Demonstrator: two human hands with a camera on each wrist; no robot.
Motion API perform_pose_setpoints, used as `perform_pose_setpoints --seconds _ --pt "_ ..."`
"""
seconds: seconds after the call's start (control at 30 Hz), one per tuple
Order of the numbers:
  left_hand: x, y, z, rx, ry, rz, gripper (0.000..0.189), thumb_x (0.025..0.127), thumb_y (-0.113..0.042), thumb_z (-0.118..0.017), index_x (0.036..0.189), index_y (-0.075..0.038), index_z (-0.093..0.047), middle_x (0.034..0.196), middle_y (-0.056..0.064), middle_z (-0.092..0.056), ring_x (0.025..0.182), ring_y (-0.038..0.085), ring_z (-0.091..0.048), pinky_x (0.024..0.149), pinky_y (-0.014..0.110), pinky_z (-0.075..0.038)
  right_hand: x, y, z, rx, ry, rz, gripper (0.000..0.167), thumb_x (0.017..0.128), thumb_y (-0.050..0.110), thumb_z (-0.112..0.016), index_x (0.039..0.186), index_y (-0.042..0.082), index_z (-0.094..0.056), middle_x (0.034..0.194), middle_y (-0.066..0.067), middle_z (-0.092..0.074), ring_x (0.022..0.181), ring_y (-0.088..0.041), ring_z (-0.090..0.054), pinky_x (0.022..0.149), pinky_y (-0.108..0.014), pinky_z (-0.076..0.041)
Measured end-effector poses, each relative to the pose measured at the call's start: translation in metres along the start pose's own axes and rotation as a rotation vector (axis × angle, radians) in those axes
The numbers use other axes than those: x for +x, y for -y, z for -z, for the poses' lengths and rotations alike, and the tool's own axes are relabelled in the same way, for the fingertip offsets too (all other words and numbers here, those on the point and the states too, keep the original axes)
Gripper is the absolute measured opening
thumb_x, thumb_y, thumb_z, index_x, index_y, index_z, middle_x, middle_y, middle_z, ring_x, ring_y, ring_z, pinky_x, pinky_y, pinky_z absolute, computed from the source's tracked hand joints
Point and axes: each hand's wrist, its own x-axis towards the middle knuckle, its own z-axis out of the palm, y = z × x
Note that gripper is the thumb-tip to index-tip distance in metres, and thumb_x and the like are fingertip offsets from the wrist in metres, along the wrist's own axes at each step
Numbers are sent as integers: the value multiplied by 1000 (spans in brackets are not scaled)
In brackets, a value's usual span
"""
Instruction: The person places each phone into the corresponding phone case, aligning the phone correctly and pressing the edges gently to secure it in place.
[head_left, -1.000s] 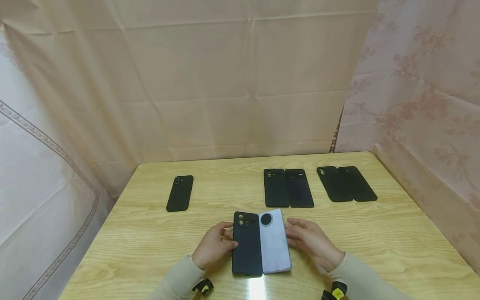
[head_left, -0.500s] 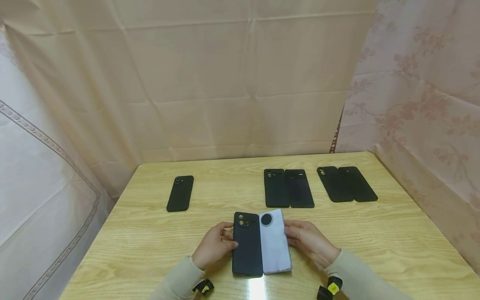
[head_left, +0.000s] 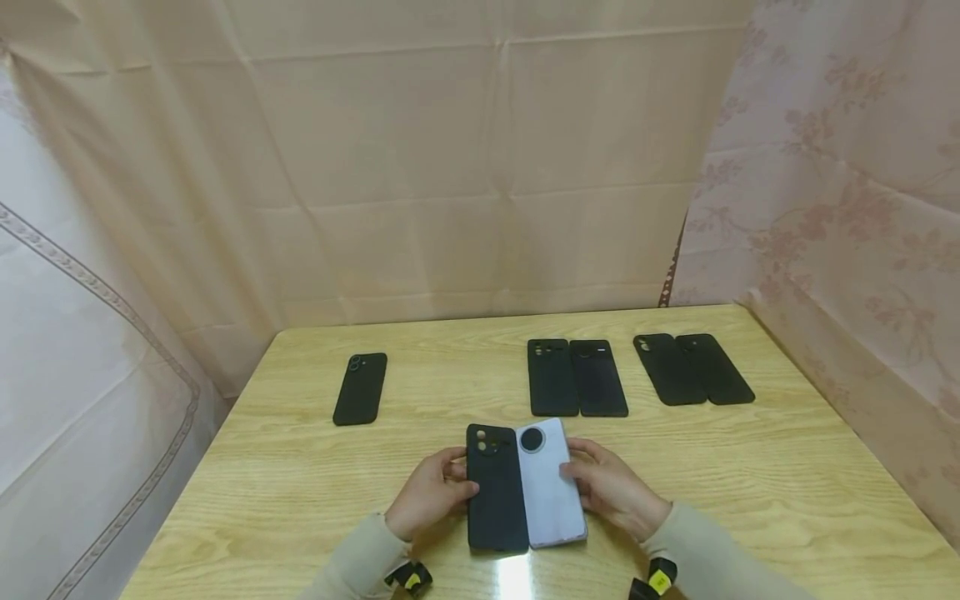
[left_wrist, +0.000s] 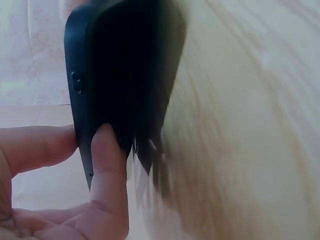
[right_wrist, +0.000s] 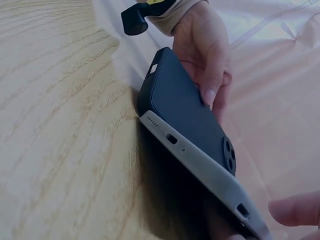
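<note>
My left hand (head_left: 432, 492) pinches the left edge of a black phone case (head_left: 497, 492), its thumb on the back near a camera cutout. Close against the case's right side is a silver phone (head_left: 551, 492) with a round dark camera. My right hand (head_left: 618, 487) grips that phone's right edge, thumb over its back and other fingers partly hidden. In the right wrist view the phone (right_wrist: 200, 162) tilts up from the table with a dark shadow underneath, its edge meeting the case (right_wrist: 180, 100). The left wrist view shows the case (left_wrist: 112, 65) raised at an angle.
Farther back on the wooden table (head_left: 300, 500) lie a black phone-shaped item (head_left: 360, 389) at left, a black pair (head_left: 553, 379) right of centre, and another black pair (head_left: 670, 369) at far right. Beige cloth (head_left: 450, 167) hangs behind the table.
My right hand has moved left onto the silver phone, its thumb now over the back. Case and phone have shifted slightly to the right at their near ends. The left hand keeps its hold.
</note>
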Motion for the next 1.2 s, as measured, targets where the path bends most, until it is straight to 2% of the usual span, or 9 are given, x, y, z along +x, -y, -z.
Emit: perform_pose_setpoints --seconds 0.27,0.53,0.73,0.87,1.03,1.2 --pt "1 0 -2 -125 36 43 64 90 2 -61 145 10 -31 99 14 -71 86 17 -69 75 35 -60 5 -5 2 3 -5 -33 52 99 2 -49 148 1 -32 140 -26 -49 103 -20 -64 85 -41 -57" --pt "2 0 0 -183 23 16 60 93 1 -55 147 7 -30 104 17 -71 81 15 -68 70 34 -59 5 -8 6 -9 77 8 48 102 6 -42 146 -11 -32 134 -25 -56 105 -18 -64 88 -41 -57" --pt "1 -7 6 -175 -37 -21 57 94 -2 -54 147 4 -33 106 19 -71 85 16 -68 73 32 -57 2 0 7 10 17 32 48 102 10 -45 147 -4 -35 139 -23 -51 109 -20 -60 91 -43 -54" --pt "0 -16 11 -181 -81 -30 56 96 -3 -54 148 1 -34 103 15 -71 87 15 -67 78 34 -58 0 8 6 4 -6 75 48 102 10 -44 148 -2 -35 143 -23 -46 119 -24 -53 100 -43 -48" --pt "0 -29 17 -221 -127 -34 55 96 -5 -54 148 -3 -36 95 8 -69 85 15 -66 80 36 -58 -2 21 5 43 21 141 50 103 10 -39 150 -2 -28 151 -24 -34 134 -29 -39 111 -44 -39" --pt "1 -43 23 -265 -183 -54 53 95 -4 -57 145 -9 -42 88 4 -67 83 15 -64 79 35 -58 -1 33 2 143 50 174 49 103 10 -36 150 3 -27 151 -19 -33 134 -27 -38 104 -37 -44"
